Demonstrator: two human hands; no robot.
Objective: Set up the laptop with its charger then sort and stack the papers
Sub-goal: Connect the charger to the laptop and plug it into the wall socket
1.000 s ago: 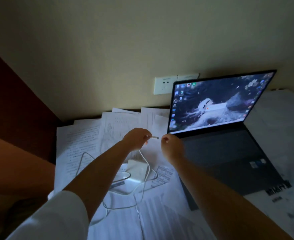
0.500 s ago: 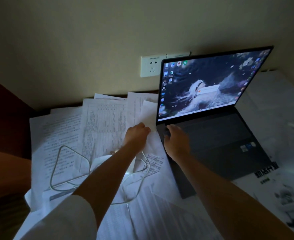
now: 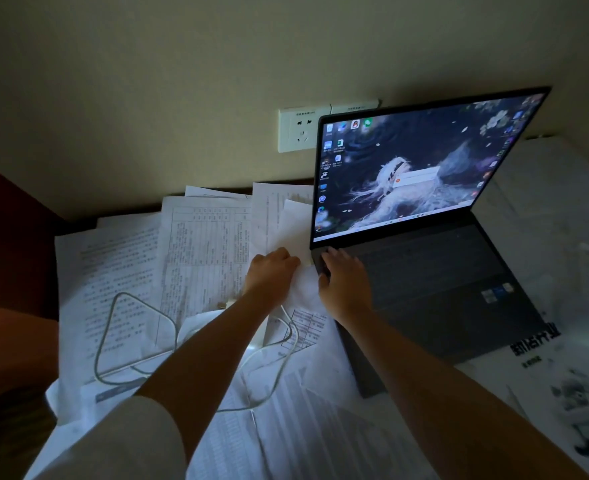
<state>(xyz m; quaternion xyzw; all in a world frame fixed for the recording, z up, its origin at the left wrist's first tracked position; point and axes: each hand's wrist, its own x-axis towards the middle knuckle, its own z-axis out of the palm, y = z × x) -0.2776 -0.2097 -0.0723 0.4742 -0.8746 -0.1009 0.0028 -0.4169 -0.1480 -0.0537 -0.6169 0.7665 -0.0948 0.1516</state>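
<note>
Pressing in at the laptop's (image 3: pixel 424 271) left edge, the left hand (image 3: pixel 270 271) has its fingers curled around what looks like the charger plug (too dark to be sure), hard against the machine's side. The right hand (image 3: pixel 345 280) lies flat, fingers straight, on the laptop's near-left corner, screen lit. Left of the laptop, the white charger cable (image 3: pixel 113 327) loops over the scattered papers (image 3: pixel 120 265), and a wall socket (image 3: pixel 298 130) sits just behind its lid.

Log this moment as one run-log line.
left hand: holds charger plug at laptop left edge | right hand: rests on laptop | wall socket: unused
</note>
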